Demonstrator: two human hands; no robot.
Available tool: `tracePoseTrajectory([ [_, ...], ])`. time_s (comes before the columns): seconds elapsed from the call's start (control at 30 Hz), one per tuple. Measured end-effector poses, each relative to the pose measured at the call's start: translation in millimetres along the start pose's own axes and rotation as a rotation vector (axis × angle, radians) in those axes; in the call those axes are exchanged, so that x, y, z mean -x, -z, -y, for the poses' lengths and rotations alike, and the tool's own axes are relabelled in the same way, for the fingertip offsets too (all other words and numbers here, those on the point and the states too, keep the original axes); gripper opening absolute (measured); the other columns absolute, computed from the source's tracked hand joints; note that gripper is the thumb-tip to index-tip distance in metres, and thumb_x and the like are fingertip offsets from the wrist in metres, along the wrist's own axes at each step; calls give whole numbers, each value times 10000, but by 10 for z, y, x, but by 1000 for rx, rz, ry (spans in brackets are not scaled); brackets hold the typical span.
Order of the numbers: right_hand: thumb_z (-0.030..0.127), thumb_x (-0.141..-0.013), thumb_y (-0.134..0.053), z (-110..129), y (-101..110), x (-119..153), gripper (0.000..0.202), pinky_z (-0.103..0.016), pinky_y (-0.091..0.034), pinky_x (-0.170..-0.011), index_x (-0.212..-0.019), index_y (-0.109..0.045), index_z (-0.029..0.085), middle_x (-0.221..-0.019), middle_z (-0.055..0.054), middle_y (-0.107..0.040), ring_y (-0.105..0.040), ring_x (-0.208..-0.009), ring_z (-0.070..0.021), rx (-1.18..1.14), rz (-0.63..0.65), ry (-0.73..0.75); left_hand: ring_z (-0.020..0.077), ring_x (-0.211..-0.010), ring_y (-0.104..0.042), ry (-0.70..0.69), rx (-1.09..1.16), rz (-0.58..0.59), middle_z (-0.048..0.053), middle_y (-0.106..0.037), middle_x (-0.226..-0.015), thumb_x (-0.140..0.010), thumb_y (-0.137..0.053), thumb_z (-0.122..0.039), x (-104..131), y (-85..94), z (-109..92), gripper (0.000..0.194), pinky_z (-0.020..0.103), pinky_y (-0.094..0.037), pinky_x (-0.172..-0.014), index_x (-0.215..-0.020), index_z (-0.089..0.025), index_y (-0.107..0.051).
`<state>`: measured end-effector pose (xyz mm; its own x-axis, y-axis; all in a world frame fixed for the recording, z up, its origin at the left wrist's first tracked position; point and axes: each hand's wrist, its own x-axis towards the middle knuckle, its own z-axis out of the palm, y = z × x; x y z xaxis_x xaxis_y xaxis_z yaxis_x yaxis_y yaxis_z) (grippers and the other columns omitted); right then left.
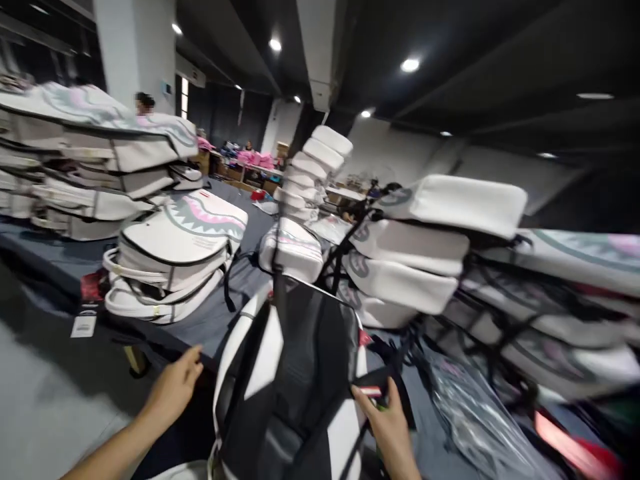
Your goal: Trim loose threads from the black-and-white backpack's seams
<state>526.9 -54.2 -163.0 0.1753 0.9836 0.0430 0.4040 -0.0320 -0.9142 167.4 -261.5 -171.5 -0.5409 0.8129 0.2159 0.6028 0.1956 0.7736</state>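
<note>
A black and white backpack lies in front of me, its black padded back and straps facing up. My left hand is just left of it, fingers loosely stretched and holding nothing. At the backpack's right edge is my right hand, thumb and index finger spread apart. Its thumb is at the backpack's side, by a small red and white striped label. Black material lies behind that hand; its lower fingers are hidden. The backpack's lower end runs out of view.
White backpacks with a grey and pink zigzag print lie stacked on the dark-covered table. More stacks stand right and far left. Clear plastic bags lie at right. A hang tag dangles over the left edge. A person is behind the left stack.
</note>
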Motion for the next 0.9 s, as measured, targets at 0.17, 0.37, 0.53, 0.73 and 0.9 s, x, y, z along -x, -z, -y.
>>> tracePoseTrajectory([
  [0.17,572,-610,-752,120,-301,80,1146,-412,-316,-1157,-1535,-303,66,-1556,-204,-374,-379,-1410,-339,-17,-20,171,278,-1444,-397,-733,-349,200,106,-455,-1533,-974,-493,-372,-64,-265,-216,515,561,-307,-1193,-1474,-259,-448],
  [0.37,472,-680,-757,226,-300,194,1094,-405,-448,-1037,-1573,-237,111,-1449,-171,-517,-525,-1263,-300,30,-13,229,353,-1464,-342,-878,-630,452,166,-381,-1564,-879,-606,-500,421,-1165,-104,667,596,-400,-1122,-1478,-247,-460],
  [0.53,427,-778,-730,257,-257,516,1012,-308,-543,-734,-1587,-205,120,-1039,-88,-709,-649,-790,-214,102,41,229,292,-1230,-590,-979,-413,320,110,-664,-1298,-938,-550,-448,68,-1056,-382,415,574,-337,-1155,-1275,-224,-644],
  [0.73,410,-859,-642,214,-368,745,887,-313,-536,-667,-1588,-209,152,-1010,-72,-715,-597,-605,-174,145,75,296,275,-1216,-540,-1411,-424,295,118,-672,-1184,-996,-463,-421,-1327,-1252,-1580,355,527,-234,-1182,-1097,-156,-676],
  [0.9,383,-861,-645,133,-384,616,869,-350,-549,-743,-1584,-223,155,-1158,-119,-701,-661,-743,-222,145,90,267,219,-860,-579,-1545,-538,491,62,-673,-810,-962,-482,-554,-1672,-1565,-1921,467,469,-367,-1041,-843,-168,-715],
])
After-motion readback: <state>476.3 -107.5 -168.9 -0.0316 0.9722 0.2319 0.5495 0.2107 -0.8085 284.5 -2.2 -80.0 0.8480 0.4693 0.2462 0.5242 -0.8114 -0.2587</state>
